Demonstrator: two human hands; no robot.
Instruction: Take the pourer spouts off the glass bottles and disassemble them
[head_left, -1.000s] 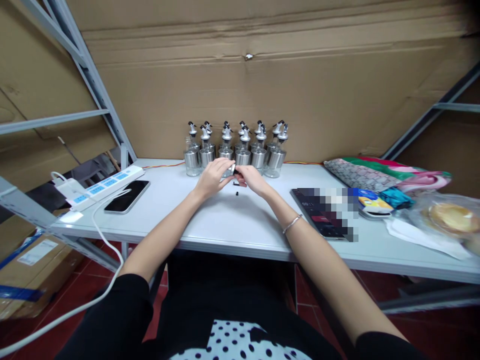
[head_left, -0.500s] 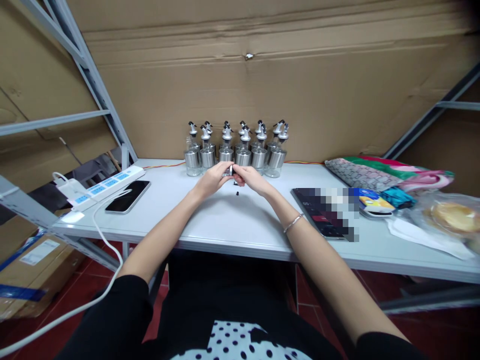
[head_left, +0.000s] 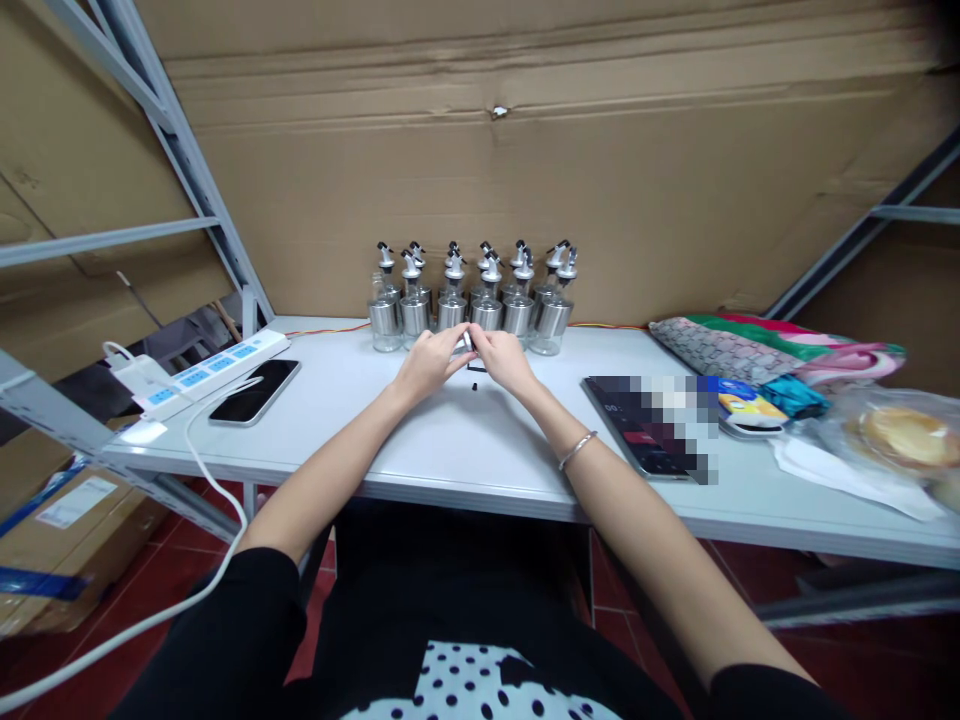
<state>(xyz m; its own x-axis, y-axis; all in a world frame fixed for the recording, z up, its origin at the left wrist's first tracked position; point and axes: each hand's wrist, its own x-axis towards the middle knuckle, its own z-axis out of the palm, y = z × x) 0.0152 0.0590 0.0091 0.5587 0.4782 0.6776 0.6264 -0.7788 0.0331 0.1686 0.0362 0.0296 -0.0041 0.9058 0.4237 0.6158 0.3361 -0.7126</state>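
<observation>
Over the middle of the table, my left hand and my right hand meet at the fingertips. Between them is a small silver-and-black part, mostly covered by fingers. My left fingers pinch it from one side, and my right thumb and fingers press on it from the other. Just below the hands a thin dark piece shows partly. A tiny black cap-like piece lies on the white tabletop. Behind the hands stand several glass bottles with steel sleeves, most topped with silver-and-black pour spouts.
On the left are a phone, a white power strip and a white cable. To the right lie a partly blurred-out tablet, a patterned cloth bundle and bagged food. A cardboard wall closes the back.
Both hands have tilted and shifted their fingers around the small part, which now stands more slanted. My right wrist has moved slightly left. The bottles and tabletop items have stayed put.
</observation>
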